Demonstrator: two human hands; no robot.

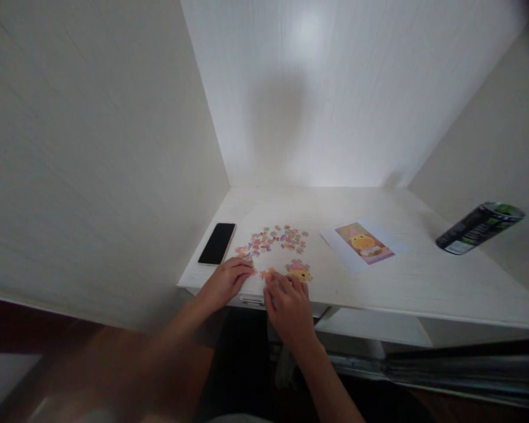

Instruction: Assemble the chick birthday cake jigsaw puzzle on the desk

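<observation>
We find the left hand [226, 282] resting loosely curled, fingertips touching a loose puzzle piece [252, 272]. The right hand [290, 305] pinches an orange piece [267, 273] at its fingertips, just left of the assembled yellow patch [298, 271], whose long axis runs left-right; the orange piece's heading cannot be told.

Small pastel loose puzzle pieces [275, 238] scattered flat on the counter, joined yellow-and-pink cluster [298, 271] near the front edge

Both hands low and close — left hand [226, 282] flat, right hand [290, 306] fingers curled.
</observation>
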